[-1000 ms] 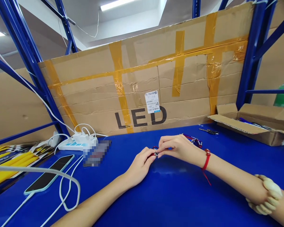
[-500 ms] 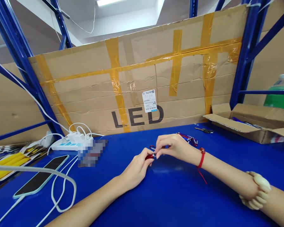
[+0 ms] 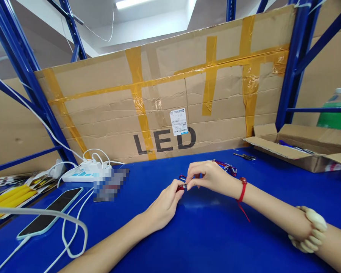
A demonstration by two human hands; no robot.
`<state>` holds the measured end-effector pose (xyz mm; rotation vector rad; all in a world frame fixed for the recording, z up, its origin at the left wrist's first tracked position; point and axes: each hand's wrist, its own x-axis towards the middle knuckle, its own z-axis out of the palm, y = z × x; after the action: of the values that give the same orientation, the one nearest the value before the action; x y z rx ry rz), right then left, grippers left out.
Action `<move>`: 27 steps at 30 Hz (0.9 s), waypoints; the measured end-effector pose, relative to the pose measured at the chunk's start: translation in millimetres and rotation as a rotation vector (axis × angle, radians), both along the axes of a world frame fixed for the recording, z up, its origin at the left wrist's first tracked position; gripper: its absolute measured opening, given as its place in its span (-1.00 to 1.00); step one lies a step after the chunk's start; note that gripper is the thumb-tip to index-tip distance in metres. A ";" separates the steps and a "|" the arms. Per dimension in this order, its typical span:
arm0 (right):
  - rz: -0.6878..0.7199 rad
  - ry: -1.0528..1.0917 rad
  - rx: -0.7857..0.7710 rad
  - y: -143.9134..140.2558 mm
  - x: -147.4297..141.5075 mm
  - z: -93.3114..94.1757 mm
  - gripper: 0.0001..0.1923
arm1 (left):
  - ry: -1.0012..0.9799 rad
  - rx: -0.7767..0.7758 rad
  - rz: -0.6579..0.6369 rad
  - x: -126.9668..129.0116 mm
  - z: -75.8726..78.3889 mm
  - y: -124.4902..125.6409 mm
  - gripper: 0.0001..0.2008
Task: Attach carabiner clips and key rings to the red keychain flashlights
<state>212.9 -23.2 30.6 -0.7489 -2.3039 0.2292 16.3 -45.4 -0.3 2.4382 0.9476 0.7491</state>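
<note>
My left hand is closed, its thumb and fingers pinching a small red item with a silvery end just above the blue tabletop. From the right, my right hand meets it with thumb and forefinger pressed together at the silvery end. Most of the item is covered by fingers, so its kind cannot be made out. A thin looped piece shows just behind the fingertips. Beyond my right hand lies a small heap of red and blue carabiner-like clips, partly hidden by that hand.
A key lies near the cardboard back wall. On the right stands an open carton with pens or similar inside. Along the left are a phone, white cables, a power strip and a pixelated object.
Both hands stay almost in place, still together on the small red item. The left fingers have shifted slightly, and the view has moved a little.
</note>
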 end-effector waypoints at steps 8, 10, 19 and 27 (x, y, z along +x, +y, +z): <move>-0.011 0.028 -0.047 1.5 0.8 -3.0 -0.61 | 0.066 0.157 0.017 -3.3 -0.7 10.4 -0.73; -0.010 0.035 -0.046 1.6 0.6 -3.9 -0.61 | 0.108 0.180 0.038 -4.3 -0.2 11.3 -0.73; 0.017 0.152 -0.182 7.7 0.3 -11.8 -0.71 | 0.106 0.219 0.039 -6.5 3.4 14.1 -0.76; -0.022 0.051 -0.218 7.8 1.0 -10.6 -0.81 | 0.006 0.155 -0.006 -3.5 0.0 13.6 -0.77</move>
<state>213.9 -15.4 20.1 -0.8661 -2.2443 0.4899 12.7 -31.8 -0.3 2.5766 0.9152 0.8423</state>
